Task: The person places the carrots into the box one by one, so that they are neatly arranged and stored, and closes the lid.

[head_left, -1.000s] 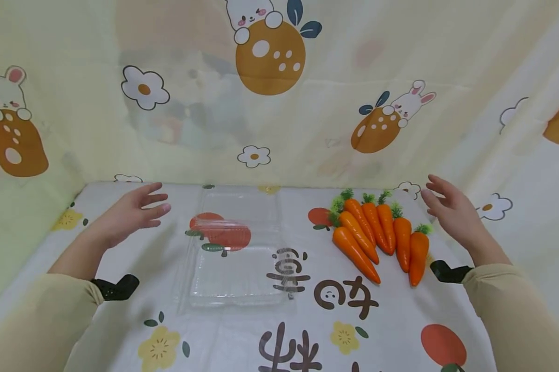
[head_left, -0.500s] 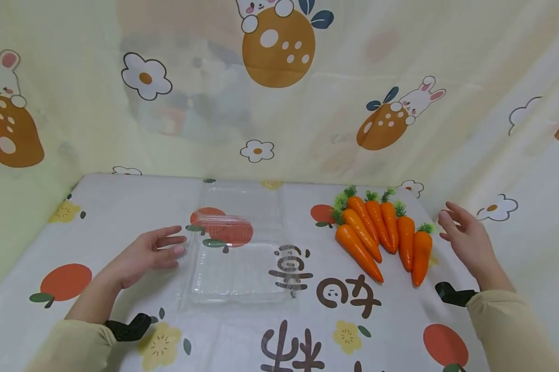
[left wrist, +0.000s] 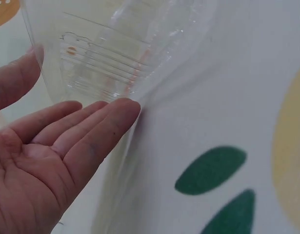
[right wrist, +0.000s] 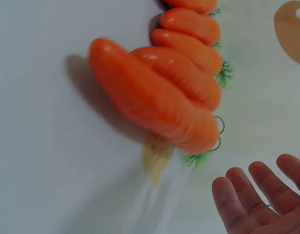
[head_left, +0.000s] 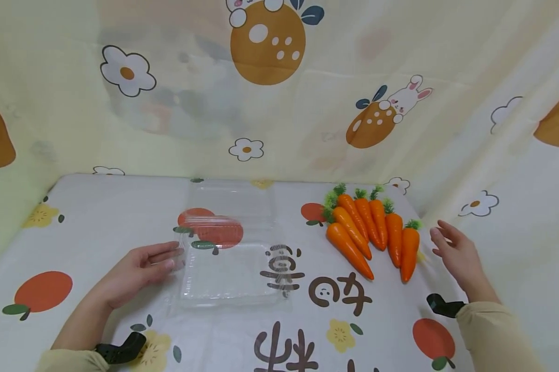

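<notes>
Several carrots (head_left: pixel 349 251) lay near the right edge of the table (head_left: pixel 214 341), beside the released right hand (head_left: pixel 459 257); the left hand (head_left: pixel 140 271), also released, touched the clear container (head_left: pixel 228 279).

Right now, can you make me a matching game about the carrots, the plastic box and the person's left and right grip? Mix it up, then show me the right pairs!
Column one:
1. carrots
2. plastic box
3. left grip
4. right grip

Column two:
A. at the box's left edge in the head view
B. orange
C. just right of the carrots in the head view
D. see-through

Right pairs: 1-B, 2-D, 3-A, 4-C
</notes>
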A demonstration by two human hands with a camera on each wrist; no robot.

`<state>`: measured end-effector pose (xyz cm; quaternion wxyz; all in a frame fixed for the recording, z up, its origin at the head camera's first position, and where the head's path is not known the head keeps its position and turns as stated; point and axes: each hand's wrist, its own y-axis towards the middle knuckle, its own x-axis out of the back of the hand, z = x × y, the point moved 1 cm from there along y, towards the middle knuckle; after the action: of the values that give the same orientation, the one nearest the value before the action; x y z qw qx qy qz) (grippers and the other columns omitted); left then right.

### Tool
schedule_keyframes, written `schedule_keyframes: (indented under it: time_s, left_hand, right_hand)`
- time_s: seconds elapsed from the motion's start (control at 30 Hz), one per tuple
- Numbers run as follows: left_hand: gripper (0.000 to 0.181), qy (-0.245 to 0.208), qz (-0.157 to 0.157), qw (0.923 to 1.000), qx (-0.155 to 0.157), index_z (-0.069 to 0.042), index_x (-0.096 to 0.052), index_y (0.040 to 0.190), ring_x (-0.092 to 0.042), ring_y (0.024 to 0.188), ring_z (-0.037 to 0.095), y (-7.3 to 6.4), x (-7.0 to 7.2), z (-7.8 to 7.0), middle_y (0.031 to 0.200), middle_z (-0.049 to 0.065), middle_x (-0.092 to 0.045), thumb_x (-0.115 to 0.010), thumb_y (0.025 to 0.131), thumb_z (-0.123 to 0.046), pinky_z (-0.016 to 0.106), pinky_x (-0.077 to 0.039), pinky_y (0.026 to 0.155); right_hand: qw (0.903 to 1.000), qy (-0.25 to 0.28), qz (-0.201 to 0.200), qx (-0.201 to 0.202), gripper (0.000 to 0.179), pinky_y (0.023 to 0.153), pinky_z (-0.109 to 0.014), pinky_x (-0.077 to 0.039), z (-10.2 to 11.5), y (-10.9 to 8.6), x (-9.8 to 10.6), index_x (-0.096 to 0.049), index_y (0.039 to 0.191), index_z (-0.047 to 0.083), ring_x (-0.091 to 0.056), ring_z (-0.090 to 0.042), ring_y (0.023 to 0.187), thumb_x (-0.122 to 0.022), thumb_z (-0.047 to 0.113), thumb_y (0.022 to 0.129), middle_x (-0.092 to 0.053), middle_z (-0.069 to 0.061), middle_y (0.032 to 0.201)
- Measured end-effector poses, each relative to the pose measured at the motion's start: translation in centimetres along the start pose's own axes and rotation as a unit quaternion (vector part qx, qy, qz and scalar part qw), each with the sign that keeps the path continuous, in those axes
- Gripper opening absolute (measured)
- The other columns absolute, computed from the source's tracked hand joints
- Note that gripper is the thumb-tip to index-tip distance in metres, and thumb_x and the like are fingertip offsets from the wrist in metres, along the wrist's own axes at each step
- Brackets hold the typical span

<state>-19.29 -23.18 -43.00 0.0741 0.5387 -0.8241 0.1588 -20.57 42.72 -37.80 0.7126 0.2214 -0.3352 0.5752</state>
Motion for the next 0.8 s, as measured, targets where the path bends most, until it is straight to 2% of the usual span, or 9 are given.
schedule_keyframes:
  time_s: [0.1, 0.2, 0.3, 0.33, 0.47, 0.63, 0.8]
  left_hand:
    - [0.065, 0.004, -0.003, 1.0000, -0.004, 0.004, -0.038, 0.155, -0.060, 0.132, 0.033, -0.1, 0.1, -0.1, 0.156, 0.023, -0.046, -0.062, 0.103, -0.027, 0.034, -0.060, 0.097]
    - [0.065, 0.003, 0.000, 1.0000, -0.002, 0.004, -0.038, 0.155, -0.057, 0.135, 0.035, 0.0, 0.0, 0.0, 0.156, 0.024, -0.046, -0.062, 0.103, -0.027, 0.035, -0.059, 0.098]
    - [0.065, -0.003, 0.005, 1.0000, 0.003, 0.004, -0.038, 0.155, -0.054, 0.138, 0.038, 0.1, -0.1, 0.1, 0.156, 0.024, -0.045, -0.062, 0.103, -0.027, 0.037, -0.059, 0.099]
    - [0.065, -0.006, 0.006, 0.9999, 0.006, 0.004, -0.038, 0.155, -0.054, 0.138, 0.038, 0.1, -0.1, 0.1, 0.155, 0.025, -0.045, -0.062, 0.103, -0.027, 0.038, -0.059, 0.099]
    - [0.065, -0.014, 0.010, 0.9998, 0.011, 0.004, -0.037, 0.155, -0.056, 0.136, 0.038, 0.0, -0.1, 0.0, 0.156, 0.026, -0.045, -0.062, 0.103, -0.026, 0.041, -0.059, 0.099]
    - [0.065, -0.018, 0.013, 0.9997, 0.011, 0.005, -0.037, 0.155, -0.053, 0.138, 0.041, 0.0, -0.2, -0.1, 0.156, 0.027, -0.044, -0.062, 0.103, -0.026, 0.041, -0.059, 0.099]
    - [0.065, -0.023, 0.015, 0.9996, 0.011, 0.005, -0.037, 0.155, -0.051, 0.139, 0.042, 0.0, -0.1, -0.1, 0.156, 0.027, -0.044, -0.062, 0.103, -0.025, 0.041, -0.059, 0.098]
  right_hand:
    - [0.9999, 0.002, 0.008, -0.007, 0.086, 0.076, -0.013, -0.058, -0.6, 0.0, -0.3, -0.013, 0.163, 0.002, -0.055, -0.044, 0.123, -0.036, 0.061, 0.104, -0.033, -0.036, 0.157]
    - [0.9995, 0.001, 0.024, -0.019, 0.087, 0.096, -0.036, -0.060, -0.9, -0.1, -0.8, -0.011, 0.163, 0.002, -0.048, -0.052, 0.131, -0.035, 0.061, 0.104, -0.028, -0.037, 0.159]
    - [0.9986, -0.015, 0.040, -0.030, 0.086, 0.103, -0.055, -0.052, -1.0, -0.2, -1.4, -0.010, 0.163, 0.000, -0.048, -0.053, 0.133, -0.034, 0.060, 0.105, -0.026, -0.038, 0.159]
    - [0.9982, -0.020, 0.046, -0.033, 0.086, 0.104, -0.056, -0.052, -0.9, -0.2, -1.6, -0.010, 0.162, -0.001, -0.048, -0.053, 0.132, -0.034, 0.059, 0.106, -0.026, -0.039, 0.158]
    - [0.9959, -0.033, 0.063, -0.056, 0.085, 0.100, -0.049, -0.057, -0.8, 0.1, -2.6, -0.010, 0.162, -0.003, -0.047, -0.051, 0.133, -0.037, 0.056, 0.107, -0.027, -0.038, 0.158]
    - [0.9929, -0.042, 0.066, -0.090, 0.086, 0.104, -0.054, -0.054, -1.1, 0.7, -3.5, -0.012, 0.162, -0.002, -0.047, -0.049, 0.133, -0.044, 0.055, 0.105, -0.029, -0.036, 0.158]
    - [0.9915, -0.064, 0.059, -0.097, 0.093, 0.104, -0.058, -0.053, -1.2, 0.9, -3.9, -0.013, 0.160, -0.005, -0.043, -0.053, 0.133, -0.053, 0.055, 0.102, -0.031, -0.038, 0.155]
